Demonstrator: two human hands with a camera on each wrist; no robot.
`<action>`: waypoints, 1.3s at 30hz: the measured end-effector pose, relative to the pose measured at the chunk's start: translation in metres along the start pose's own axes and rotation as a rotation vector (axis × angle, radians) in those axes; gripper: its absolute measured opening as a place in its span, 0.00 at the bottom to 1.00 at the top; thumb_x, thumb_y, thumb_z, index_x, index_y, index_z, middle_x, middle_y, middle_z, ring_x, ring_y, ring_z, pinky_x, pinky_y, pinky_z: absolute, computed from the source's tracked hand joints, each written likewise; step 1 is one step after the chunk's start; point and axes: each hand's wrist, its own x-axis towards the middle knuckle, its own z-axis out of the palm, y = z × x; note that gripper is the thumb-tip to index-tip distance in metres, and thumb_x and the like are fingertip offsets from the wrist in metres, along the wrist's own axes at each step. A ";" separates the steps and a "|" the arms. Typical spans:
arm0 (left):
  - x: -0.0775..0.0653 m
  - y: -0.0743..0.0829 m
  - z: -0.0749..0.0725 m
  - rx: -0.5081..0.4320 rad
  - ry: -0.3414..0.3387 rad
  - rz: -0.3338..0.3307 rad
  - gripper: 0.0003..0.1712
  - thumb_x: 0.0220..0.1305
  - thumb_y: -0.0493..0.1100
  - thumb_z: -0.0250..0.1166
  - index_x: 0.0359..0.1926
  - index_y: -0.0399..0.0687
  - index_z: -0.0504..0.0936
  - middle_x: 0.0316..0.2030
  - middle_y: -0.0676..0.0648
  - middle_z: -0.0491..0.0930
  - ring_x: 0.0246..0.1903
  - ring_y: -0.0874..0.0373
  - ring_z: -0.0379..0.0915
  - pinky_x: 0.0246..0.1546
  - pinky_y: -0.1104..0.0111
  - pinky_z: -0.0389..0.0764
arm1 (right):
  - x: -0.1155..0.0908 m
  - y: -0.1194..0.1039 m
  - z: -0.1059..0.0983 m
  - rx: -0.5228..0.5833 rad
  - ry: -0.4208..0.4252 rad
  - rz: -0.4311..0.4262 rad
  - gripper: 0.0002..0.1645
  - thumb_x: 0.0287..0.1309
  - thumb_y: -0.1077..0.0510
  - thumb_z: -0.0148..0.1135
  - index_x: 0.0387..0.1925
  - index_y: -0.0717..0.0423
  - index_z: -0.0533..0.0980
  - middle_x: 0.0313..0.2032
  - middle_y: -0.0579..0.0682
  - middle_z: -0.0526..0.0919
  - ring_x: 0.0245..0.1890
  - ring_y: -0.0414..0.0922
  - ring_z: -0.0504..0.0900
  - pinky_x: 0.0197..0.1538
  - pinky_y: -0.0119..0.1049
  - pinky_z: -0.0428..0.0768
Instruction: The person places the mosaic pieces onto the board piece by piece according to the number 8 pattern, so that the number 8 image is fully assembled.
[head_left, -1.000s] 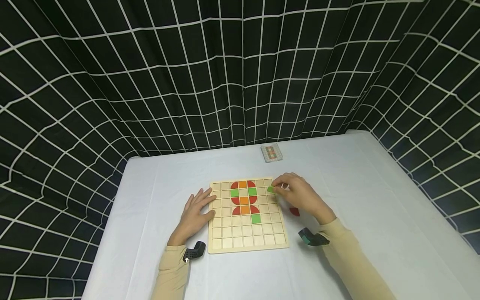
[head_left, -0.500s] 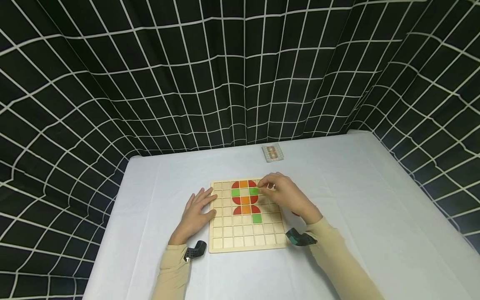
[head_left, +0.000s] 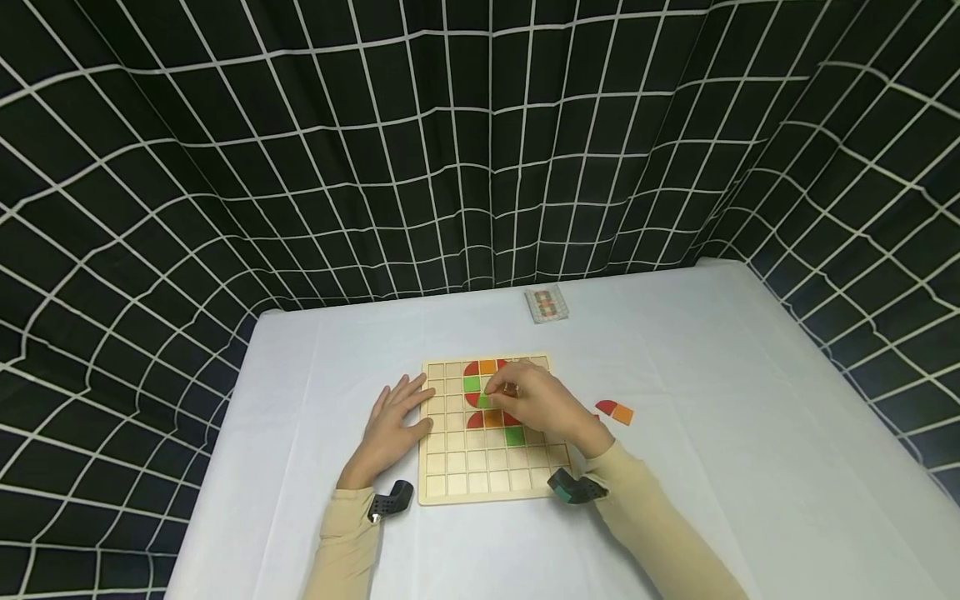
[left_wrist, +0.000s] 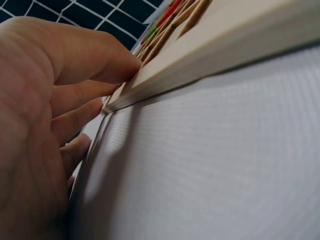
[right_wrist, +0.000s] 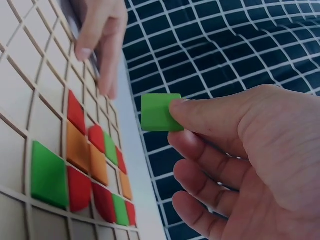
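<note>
Between thumb and forefinger, my right hand [head_left: 540, 404] pinches a green square tile [right_wrist: 156, 112], held over the upper middle of the wooden grid board [head_left: 455, 463]. My left hand [head_left: 390, 432] rests along the board's left side, fingers spread and fairly straight, with the thumb at the board's edge [left_wrist: 170, 75] in the left wrist view. Red quarter-round tiles [head_left: 475, 421], orange square tiles [head_left: 487, 367] and green squares sit in the board's cells. One green square [head_left: 514, 437] lies below the others. The right hand hides part of the pattern in the head view.
A small stack of patterned cards [head_left: 547, 305] lies beyond the board on the white-covered table [head_left: 675, 350]. Right of the board are a loose red quarter-round tile [head_left: 606, 407] and an orange tile [head_left: 622, 414]. A black curtain with white grid lines [head_left: 420, 167] surrounds the table.
My right hand has carried the green tile leftward from the board's right edge to over its upper middle, uncovering the loose tiles on the right. My left hand has stayed put.
</note>
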 end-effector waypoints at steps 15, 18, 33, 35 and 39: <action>-0.001 -0.003 -0.001 -0.002 -0.002 0.002 0.31 0.63 0.42 0.65 0.68 0.47 0.75 0.78 0.49 0.60 0.81 0.49 0.41 0.82 0.53 0.29 | -0.001 -0.003 0.026 -0.100 -0.087 -0.038 0.02 0.63 0.56 0.68 0.36 0.46 0.86 0.28 0.38 0.79 0.34 0.37 0.72 0.35 0.29 0.73; -0.001 -0.003 -0.001 0.003 -0.002 -0.001 0.31 0.63 0.42 0.65 0.68 0.47 0.75 0.78 0.50 0.60 0.81 0.50 0.41 0.82 0.53 0.29 | -0.001 -0.003 0.029 -0.118 -0.097 -0.046 0.02 0.63 0.56 0.68 0.35 0.45 0.86 0.28 0.38 0.79 0.33 0.37 0.72 0.34 0.29 0.73; 0.000 -0.001 0.000 0.001 0.004 0.020 0.31 0.63 0.41 0.65 0.68 0.46 0.75 0.78 0.49 0.60 0.81 0.48 0.42 0.82 0.51 0.30 | -0.004 0.000 0.042 -0.208 -0.110 -0.124 0.05 0.62 0.57 0.67 0.35 0.47 0.88 0.33 0.39 0.86 0.35 0.37 0.76 0.46 0.35 0.79; 0.000 0.000 0.000 0.002 0.003 0.020 0.31 0.63 0.40 0.65 0.68 0.46 0.75 0.78 0.48 0.60 0.81 0.47 0.42 0.82 0.51 0.30 | -0.004 0.000 0.043 -0.223 -0.104 -0.116 0.05 0.62 0.57 0.67 0.35 0.47 0.88 0.32 0.38 0.85 0.35 0.37 0.75 0.46 0.34 0.79; 0.000 0.000 0.000 0.002 0.001 0.019 0.31 0.63 0.41 0.65 0.68 0.46 0.75 0.78 0.49 0.60 0.81 0.48 0.42 0.82 0.51 0.30 | -0.004 0.000 0.044 -0.225 -0.097 -0.108 0.05 0.62 0.58 0.67 0.35 0.48 0.88 0.33 0.39 0.85 0.36 0.37 0.77 0.46 0.34 0.79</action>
